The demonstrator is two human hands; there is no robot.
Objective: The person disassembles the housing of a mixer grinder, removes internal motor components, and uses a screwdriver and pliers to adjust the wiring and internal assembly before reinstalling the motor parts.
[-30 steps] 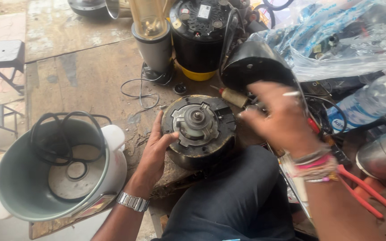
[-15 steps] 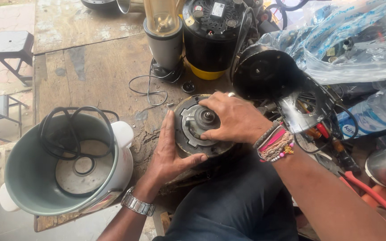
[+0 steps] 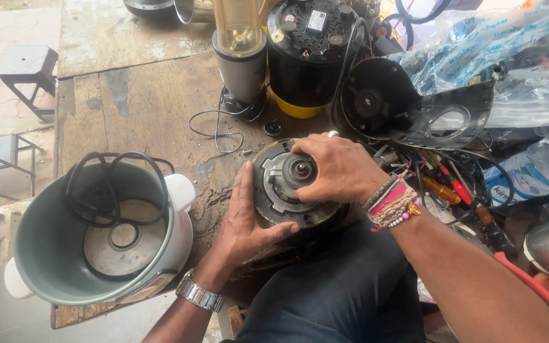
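Note:
A round dark electric motor [image 3: 281,190] with a metal hub on top rests on the wooden bench in front of me. My left hand [image 3: 244,219] presses against its left side, palm on the casing and thumb along the lower rim. My right hand [image 3: 338,168] lies over the top right of the motor, fingers curled around the central hub. Beaded bracelets circle my right wrist and a metal watch my left. My dark-trousered knee sits just below the motor.
A grey-green cooker pot [image 3: 96,235] holding a black cord stands at the left. A blender base [image 3: 241,60] and a black-and-yellow appliance [image 3: 306,57] stand behind. A black housing [image 3: 408,105], screwdrivers [image 3: 446,184], red-handled pliers [image 3: 535,286] and plastic bags [image 3: 516,57] crowd the right.
My right hand came down from the right onto the motor's top and now grips the hub. My left hand slid lower along the motor's left side.

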